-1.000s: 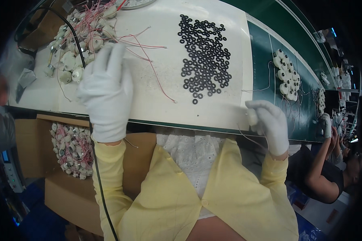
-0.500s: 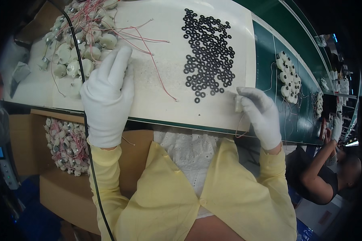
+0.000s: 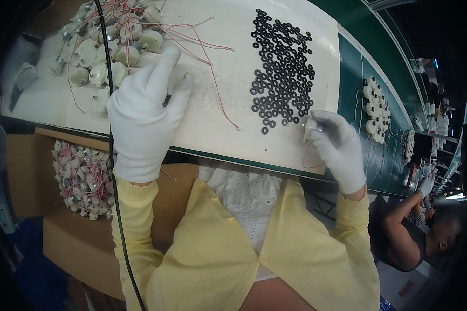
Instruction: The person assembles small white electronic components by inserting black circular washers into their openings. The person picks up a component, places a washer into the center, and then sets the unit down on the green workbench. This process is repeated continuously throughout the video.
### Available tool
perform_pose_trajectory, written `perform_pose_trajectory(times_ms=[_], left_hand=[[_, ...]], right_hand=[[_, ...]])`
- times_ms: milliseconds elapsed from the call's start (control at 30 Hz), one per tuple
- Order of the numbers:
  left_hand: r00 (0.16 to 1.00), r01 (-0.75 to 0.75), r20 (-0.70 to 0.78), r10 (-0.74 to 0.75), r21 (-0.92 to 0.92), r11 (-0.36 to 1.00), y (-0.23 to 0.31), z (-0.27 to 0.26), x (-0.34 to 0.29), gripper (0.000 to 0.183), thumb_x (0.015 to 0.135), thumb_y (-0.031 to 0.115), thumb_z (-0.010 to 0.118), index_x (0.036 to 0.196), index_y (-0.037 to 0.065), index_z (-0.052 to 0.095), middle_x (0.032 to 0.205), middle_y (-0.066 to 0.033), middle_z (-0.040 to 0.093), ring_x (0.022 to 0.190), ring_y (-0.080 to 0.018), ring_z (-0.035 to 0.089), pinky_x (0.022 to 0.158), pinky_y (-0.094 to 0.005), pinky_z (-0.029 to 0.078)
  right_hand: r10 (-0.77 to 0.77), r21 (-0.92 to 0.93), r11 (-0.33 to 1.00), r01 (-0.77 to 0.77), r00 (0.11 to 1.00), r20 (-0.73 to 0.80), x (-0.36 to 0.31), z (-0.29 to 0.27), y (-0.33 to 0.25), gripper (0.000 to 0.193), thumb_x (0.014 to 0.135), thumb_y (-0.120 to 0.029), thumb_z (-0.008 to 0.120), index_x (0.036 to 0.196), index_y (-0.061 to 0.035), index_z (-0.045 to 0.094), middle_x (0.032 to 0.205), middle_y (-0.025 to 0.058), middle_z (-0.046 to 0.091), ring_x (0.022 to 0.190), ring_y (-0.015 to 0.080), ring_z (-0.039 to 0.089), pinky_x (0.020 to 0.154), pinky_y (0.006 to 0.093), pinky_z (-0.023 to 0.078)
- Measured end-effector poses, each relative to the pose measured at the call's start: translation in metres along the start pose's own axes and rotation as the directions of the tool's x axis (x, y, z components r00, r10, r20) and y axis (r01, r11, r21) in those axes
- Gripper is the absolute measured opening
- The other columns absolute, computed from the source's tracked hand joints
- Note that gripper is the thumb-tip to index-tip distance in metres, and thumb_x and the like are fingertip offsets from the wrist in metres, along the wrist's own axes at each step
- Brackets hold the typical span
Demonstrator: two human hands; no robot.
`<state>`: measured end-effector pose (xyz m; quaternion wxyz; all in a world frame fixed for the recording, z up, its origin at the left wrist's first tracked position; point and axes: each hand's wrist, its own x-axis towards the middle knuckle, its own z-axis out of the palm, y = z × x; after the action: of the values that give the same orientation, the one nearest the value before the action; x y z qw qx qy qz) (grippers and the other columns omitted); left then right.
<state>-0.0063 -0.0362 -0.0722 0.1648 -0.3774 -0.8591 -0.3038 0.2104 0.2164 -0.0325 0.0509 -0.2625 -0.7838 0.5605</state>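
Observation:
My left hand, in a white glove, is over the tabletop beside a heap of white plastic motors with metal parts and red-and-white wires. Its index finger and thumb are stretched out and apart, with a dark spot between them that I cannot make out. At the right, my gloved right hand pinches a small white motor with a thin wire dangling below it. That motor is just right of the near end of a spread of small black rubber rings, close to the table's front edge.
A black cable runs down past my left hand. An open cardboard box below left holds more wired motors. White motors with black rings stand grouped on the green surface at right. Another person sits at far right.
My left hand's thumb has parted from its index finger, and the hand has shifted slightly right. The right hand has tilted the motor a little. The whole view has shifted slightly.

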Motion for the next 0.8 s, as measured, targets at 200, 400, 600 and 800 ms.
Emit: perform_pose_trajectory(times_ms=[200,400,600,800], left_hand=[[1.000,-0.026,-0.016,0.026,0.013,1.000,-0.001,0.001,0.000,0.045,0.086,0.012,0.080,0.130,0.008,0.071,0.093,-0.0088,0.071,0.078,-0.0295,0.061,0.074,-0.0407,0.050],[1.000,-0.025,-0.014,0.025,0.012,1.000,-0.002,0.001,0.001,0.045,0.085,0.013,0.081,0.129,0.008,0.071,0.092,-0.0085,0.070,0.078,-0.0294,0.061,0.073,-0.0408,0.050],[1.000,-0.019,-0.019,0.019,-0.004,1.000,0.000,0.002,0.000,0.045,0.086,0.013,0.080,0.129,0.008,0.071,0.094,-0.0089,0.071,0.079,-0.0295,0.061,0.074,-0.0409,0.050],[1.000,-0.010,-0.002,0.010,0.007,1.000,-0.002,0.000,-0.001,0.045,0.087,0.012,0.079,0.131,0.008,0.070,0.099,-0.0098,0.072,0.083,-0.0297,0.063,0.077,-0.0410,0.051]], right_hand=[[-0.397,-0.442,0.790,0.425,0.904,0.158,0.015,-0.004,-0.016,0.035,0.084,0.000,0.075,0.118,-0.0042,0.070,0.095,0.0068,0.071,0.079,0.0179,0.070,0.070,0.0299,0.055],[-0.577,-0.745,0.306,0.592,0.738,0.349,0.026,-0.003,-0.036,0.035,0.076,-0.011,0.082,0.110,-0.0145,0.072,0.090,0.0022,0.069,0.077,0.0262,0.067,0.067,0.0388,0.049],[-0.463,-0.817,0.151,0.556,0.770,0.439,0.021,-0.006,-0.047,0.032,0.078,-0.012,0.077,0.107,-0.0203,0.071,0.088,0.0003,0.064,0.080,0.0222,0.063,0.074,0.0373,0.045],[-0.300,-0.831,0.006,0.556,0.794,0.529,0.000,-0.019,-0.057,0.021,0.081,-0.012,0.069,0.101,-0.0190,0.068,0.082,-0.0003,0.055,0.071,0.0215,0.057,0.069,0.0362,0.041]])
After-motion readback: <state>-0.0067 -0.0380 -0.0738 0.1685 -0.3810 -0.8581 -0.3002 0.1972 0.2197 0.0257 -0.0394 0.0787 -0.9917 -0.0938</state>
